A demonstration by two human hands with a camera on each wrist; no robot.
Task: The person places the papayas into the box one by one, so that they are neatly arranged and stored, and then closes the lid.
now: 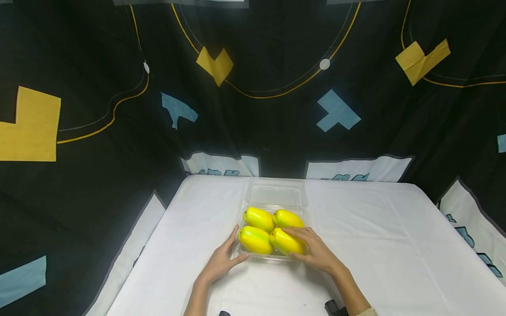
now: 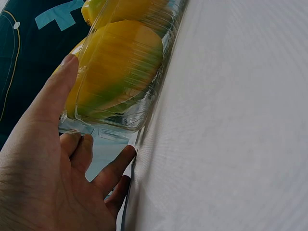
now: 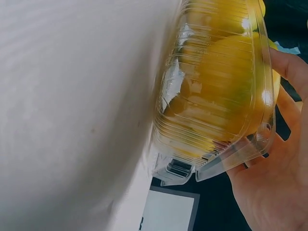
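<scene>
Several yellow mangoes with greenish patches lie in two rows in a clear plastic clamshell box (image 1: 262, 257), whose lid (image 1: 276, 193) is folded back. My right hand (image 1: 316, 250) holds the right end of the front-right mango (image 1: 285, 241), fingers over its top and thumb at its near side. My left hand (image 1: 219, 262) is spread at the box's left side, beside the front-left mango (image 1: 254, 240), holding nothing. In the left wrist view, the left thumb (image 2: 65, 86) is near the box's rim. The ribbed box wall (image 3: 211, 96) partly covers the fruit in the right wrist view.
A white cloth covers the table (image 1: 375, 245) around the box. Behind it hangs a black curtain (image 1: 269, 131) with yellow and blue patches. A small dark object (image 1: 336, 308) shows by the right forearm.
</scene>
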